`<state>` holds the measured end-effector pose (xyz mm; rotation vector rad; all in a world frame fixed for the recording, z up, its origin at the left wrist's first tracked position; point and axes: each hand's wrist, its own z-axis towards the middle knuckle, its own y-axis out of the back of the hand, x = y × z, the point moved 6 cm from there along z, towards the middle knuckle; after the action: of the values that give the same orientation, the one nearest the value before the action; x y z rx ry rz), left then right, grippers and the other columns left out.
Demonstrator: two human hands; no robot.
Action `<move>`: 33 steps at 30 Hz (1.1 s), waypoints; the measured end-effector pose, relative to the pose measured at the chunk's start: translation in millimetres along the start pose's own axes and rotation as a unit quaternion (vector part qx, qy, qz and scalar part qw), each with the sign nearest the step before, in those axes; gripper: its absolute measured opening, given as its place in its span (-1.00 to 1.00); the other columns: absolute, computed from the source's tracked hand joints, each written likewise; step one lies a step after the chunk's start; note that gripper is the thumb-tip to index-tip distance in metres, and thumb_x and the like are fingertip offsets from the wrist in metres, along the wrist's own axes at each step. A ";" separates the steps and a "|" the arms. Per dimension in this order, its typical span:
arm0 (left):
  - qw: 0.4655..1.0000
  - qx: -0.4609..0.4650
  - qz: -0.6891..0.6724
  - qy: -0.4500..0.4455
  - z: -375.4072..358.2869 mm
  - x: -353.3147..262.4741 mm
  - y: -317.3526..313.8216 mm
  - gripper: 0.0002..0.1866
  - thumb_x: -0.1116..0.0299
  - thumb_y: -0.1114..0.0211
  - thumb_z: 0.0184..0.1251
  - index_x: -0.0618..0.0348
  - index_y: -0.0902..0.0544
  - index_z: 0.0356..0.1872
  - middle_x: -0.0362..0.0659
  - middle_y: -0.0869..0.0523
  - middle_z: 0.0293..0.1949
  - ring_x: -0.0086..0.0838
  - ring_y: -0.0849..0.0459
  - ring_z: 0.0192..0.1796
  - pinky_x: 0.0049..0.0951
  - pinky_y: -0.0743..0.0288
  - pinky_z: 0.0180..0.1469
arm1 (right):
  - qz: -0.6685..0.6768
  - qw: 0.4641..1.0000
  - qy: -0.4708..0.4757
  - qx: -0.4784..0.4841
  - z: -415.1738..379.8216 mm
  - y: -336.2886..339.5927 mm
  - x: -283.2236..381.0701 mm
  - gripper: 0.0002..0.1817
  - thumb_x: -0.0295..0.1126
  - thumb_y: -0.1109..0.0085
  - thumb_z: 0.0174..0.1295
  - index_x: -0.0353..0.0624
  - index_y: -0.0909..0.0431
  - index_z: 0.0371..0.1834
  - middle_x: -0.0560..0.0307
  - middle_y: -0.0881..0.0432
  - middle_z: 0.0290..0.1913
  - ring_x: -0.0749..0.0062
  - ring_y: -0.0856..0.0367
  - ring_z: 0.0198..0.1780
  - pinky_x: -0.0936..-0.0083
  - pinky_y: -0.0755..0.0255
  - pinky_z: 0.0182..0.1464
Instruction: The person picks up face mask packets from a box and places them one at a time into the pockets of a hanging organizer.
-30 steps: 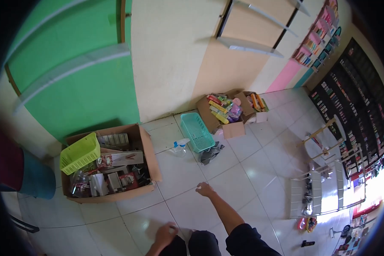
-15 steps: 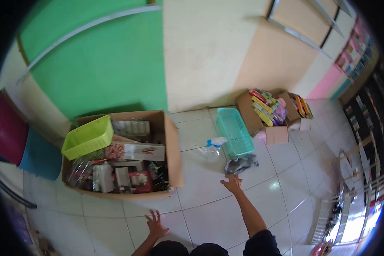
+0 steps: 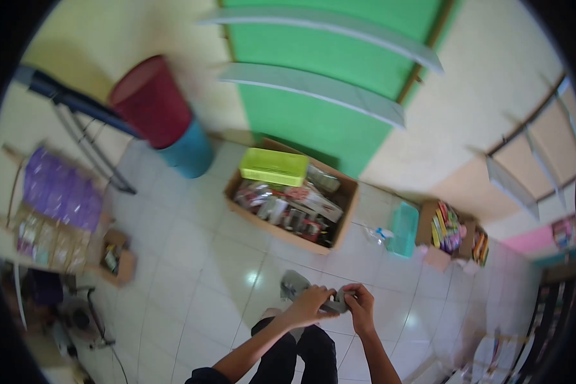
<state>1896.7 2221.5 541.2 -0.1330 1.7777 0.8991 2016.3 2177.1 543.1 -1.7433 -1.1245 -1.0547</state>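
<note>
A crumpled grey cloth (image 3: 294,283) is held low over the tiled floor, in front of my knees. My left hand (image 3: 310,307) is closed around its middle, and part of the cloth hangs out to the left. With bent fingers, my right hand (image 3: 360,303) pinches the cloth's other end. A dark gap shows in the fabric between the two hands. The cloth's exact kind I cannot make out.
Ahead stands a large cardboard box (image 3: 281,233) of packaged goods, topped by a lime-green basket (image 3: 274,168). To its right are a teal basket (image 3: 404,230), a clear bottle (image 3: 379,235) and smaller filled boxes (image 3: 437,258). Stacked bins (image 3: 195,150) and purple packs (image 3: 61,189) are at left.
The grey cloth has left the floor beside the teal basket and is now in both my hands. My hands have come together. The view has swung left, bringing in the bins and purple packs.
</note>
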 end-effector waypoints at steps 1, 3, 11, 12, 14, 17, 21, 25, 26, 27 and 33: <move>0.996 0.011 -0.080 0.032 -26.6 -13.1 13.7 -0.44 0.07 -0.32 0.00 0.26 -0.42 -0.07 0.04 -0.61 -0.33 -0.18 -0.60 -0.25 -0.30 -0.40 -0.21 | 0.032 0.999 -0.029 0.015 -15.0 -21.3 21.8 -0.81 -0.62 -0.01 0.10 -0.21 -0.39 -0.20 0.20 -0.51 -0.33 0.62 -0.45 -0.32 0.67 -0.37 -0.27; 0.976 0.019 -0.197 0.090 -81.8 -38.7 41.3 -0.44 0.02 -0.31 -0.02 0.26 -0.45 -0.12 0.04 -0.61 -0.40 -0.12 -0.60 -0.33 -0.29 -0.41 -0.27 | 0.095 0.988 -0.103 0.061 -45.0 -68.8 50.3 -0.71 -0.64 0.00 0.09 -0.17 -0.30 -0.11 0.11 -0.52 -0.33 0.54 -0.49 -0.31 0.63 -0.41 -0.26; 0.970 -0.155 -0.163 0.091 -292.8 -67.4 94.5 -0.52 0.07 -0.23 0.12 0.30 -0.52 -0.11 -0.03 -0.62 -0.37 -0.29 -0.59 -0.29 -0.38 -0.42 -0.18 | 0.137 0.955 -0.151 0.218 -122.6 -252.2 112.4 -0.66 -0.70 0.05 0.10 -0.19 -0.26 -0.05 -0.01 -0.56 -0.28 0.47 -0.55 -0.29 0.58 -0.47 -0.24; 0.968 -0.172 -0.161 0.089 -316.8 -65.9 100.2 -0.52 0.07 -0.23 0.12 0.30 -0.52 -0.11 -0.03 -0.62 -0.37 -0.29 -0.59 -0.29 -0.38 -0.42 -0.18 | 0.128 0.953 -0.148 0.232 -127.6 -272.6 108.7 -0.66 -0.70 0.05 0.10 -0.19 -0.26 -0.05 -0.01 -0.56 -0.28 0.47 -0.55 -0.29 0.58 -0.47 -0.24; 0.902 -0.248 -0.313 0.160 -372.4 -74.8 136.2 -0.64 0.16 -0.19 0.18 0.28 -0.53 -0.19 -0.13 -0.59 -0.43 -0.49 -0.52 -0.33 -0.44 -0.40 -0.20 | 0.102 0.956 -0.168 0.216 -139.4 -311.8 94.7 -0.68 -0.65 0.07 0.13 -0.18 -0.26 -0.04 -0.04 -0.55 -0.26 0.41 -0.56 -0.28 0.55 -0.48 -0.26; 0.857 -0.356 -0.311 0.206 -456.7 -62.0 195.0 -0.73 0.24 -0.19 0.17 0.25 -0.50 -0.25 -0.19 -0.54 -0.48 -0.57 -0.45 -0.38 -0.48 -0.38 -0.26 | 0.048 0.958 -0.231 0.163 -169.7 -379.9 66.1 -0.73 -0.49 0.03 0.16 -0.22 -0.31 -0.05 0.02 -0.57 -0.31 0.33 -0.58 -0.24 0.44 -0.49 -0.17; 0.793 -0.502 -0.290 0.188 -547.5 -69.6 254.4 -0.69 0.26 -0.19 0.14 0.26 -0.46 -0.19 -0.10 -0.55 -0.42 -0.42 -0.53 -0.32 -0.42 -0.40 -0.22 | 0.122 0.816 -0.495 0.274 -225.7 -478.0 -15.5 -0.50 -0.13 -0.08 0.16 -0.19 -0.26 0.06 0.03 -0.48 -0.06 0.25 -0.48 -0.01 0.32 -0.35 0.02; 0.785 -0.563 -0.142 0.217 -596.0 -54.3 293.5 -0.55 0.21 -0.19 0.15 0.36 -0.40 -0.06 0.03 -0.47 -0.03 -0.14 -0.45 -0.01 -0.33 -0.32 0.03 | 0.123 0.744 -0.544 0.368 -292.1 -574.2 -18.5 -0.44 -0.04 0.00 0.19 -0.16 -0.23 0.16 0.01 -0.35 0.12 0.24 -0.34 0.15 0.31 -0.28 0.11; 0.786 -0.561 -0.144 0.218 -603.3 -44.0 299.9 -0.55 0.21 -0.19 0.15 0.36 -0.40 -0.06 0.03 -0.47 -0.03 -0.14 -0.45 -0.01 -0.33 -0.32 0.03 | 0.139 0.753 -0.524 0.374 -296.4 -592.5 -20.6 -0.45 -0.05 0.03 0.20 -0.15 -0.23 0.16 0.02 -0.35 0.13 0.24 -0.34 0.15 0.29 -0.27 0.12; 0.794 -0.554 -0.073 0.239 -607.7 -32.7 304.6 -0.51 0.17 -0.17 0.16 0.35 -0.38 0.00 0.05 -0.45 0.02 -0.12 -0.41 0.05 -0.31 -0.27 0.09 | 0.156 0.763 -0.502 0.376 -297.2 -607.3 -21.2 -0.46 -0.05 0.05 0.21 -0.15 -0.22 0.16 0.03 -0.35 0.13 0.24 -0.34 0.15 0.27 -0.26 0.14; 0.825 -0.502 -0.014 0.258 -664.0 52.8 354.3 -0.43 0.07 -0.11 0.19 0.27 -0.36 0.11 0.07 -0.45 0.08 -0.08 -0.34 0.17 -0.25 -0.20 0.18 | -0.050 0.855 -0.429 0.288 -244.3 -655.4 -93.9 -0.58 -0.24 0.11 0.21 -0.24 -0.33 0.08 0.03 -0.49 0.00 0.25 -0.45 0.04 0.29 -0.32 0.11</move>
<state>1190.0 2072.8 759.4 -1.1721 1.5594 1.8310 1321.8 2119.2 654.5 -1.6526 -1.8430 0.1227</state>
